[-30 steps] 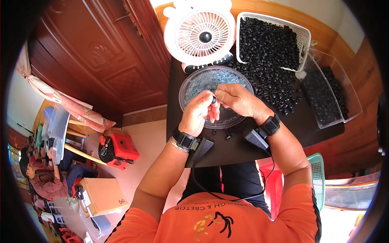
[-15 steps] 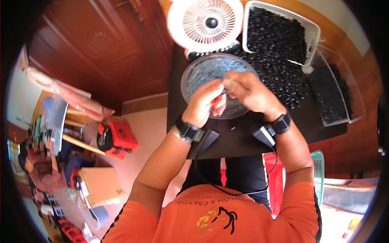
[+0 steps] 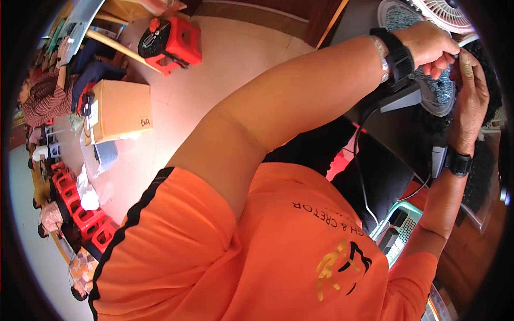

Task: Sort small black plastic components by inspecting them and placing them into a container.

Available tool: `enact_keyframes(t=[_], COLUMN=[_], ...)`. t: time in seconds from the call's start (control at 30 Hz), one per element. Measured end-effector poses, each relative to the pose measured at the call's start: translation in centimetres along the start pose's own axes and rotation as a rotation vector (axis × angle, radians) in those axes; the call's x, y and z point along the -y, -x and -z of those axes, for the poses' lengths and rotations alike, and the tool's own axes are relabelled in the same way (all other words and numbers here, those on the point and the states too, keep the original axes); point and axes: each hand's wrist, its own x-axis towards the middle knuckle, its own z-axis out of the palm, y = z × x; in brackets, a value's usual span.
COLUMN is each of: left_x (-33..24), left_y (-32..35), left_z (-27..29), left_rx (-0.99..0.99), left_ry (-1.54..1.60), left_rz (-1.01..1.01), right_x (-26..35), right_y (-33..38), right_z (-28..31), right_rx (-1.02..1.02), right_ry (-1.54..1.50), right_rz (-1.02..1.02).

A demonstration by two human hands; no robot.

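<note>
Fingers [image 3: 467, 72]: bunched tip to tip above the dish's side nearest the right arm, both sets working close

Left hand [image 3: 425, 45]: thumb and forefinger pinched, seemingly on a small dark bit

Right hand [image 3: 471, 101]: fingertips drawn in beside the left's, nearly upright; whether they grasp anything I cannot tell

Dark bit [image 3: 456, 55]: between the two hands' tips, mostly hidden, so I can't make out its shape

Dish [image 3: 438, 113]: just under the hands, blue bits [image 3: 395, 17] inside, its middle covered by the left wrist

Slip: my worry is the pinch, since so small a bit could squirt out under uneven pressure and be lost among the black bits [image 3: 491, 69]

Knock: the grey block [image 3: 401, 100] at the left wrist hangs near the dish rim; a low sweep might tip it

Snag: the cable [image 3: 357, 174] loops down past the bench edge and could catch on a knee

Bench [image 3: 396, 131]: near edge close to the lap, a bare strip this side of the dish

Room: tight ahead by the fan [image 3: 436, 10], freer leftward over the floor [image 3: 241, 53]
</note>
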Motion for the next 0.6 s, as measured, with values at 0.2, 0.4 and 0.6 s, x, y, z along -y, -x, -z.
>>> enact_keyframes(t=[0.2,0.4,0.6], left_x=[0.1,-0.7,-2.5], left_y=[0.0,1.1,2.8], left_z=[0.8,0.7,1.5], left_rx=[-0.073,-0.008,-0.037], left_ry=[-0.127,-0.066,0.209], left_rz=[-0.031,-0.056,0.044], right_x=[0.6,0.9,1.3], right_y=[-0.3,-0.3,-1.9], right_z=[-0.6,0.3,4.0], right_rx=[0.150,0.169,0.136], right_ry=[0.270,0.245,0.168], right_rz=[0.099,0.159,0.124])
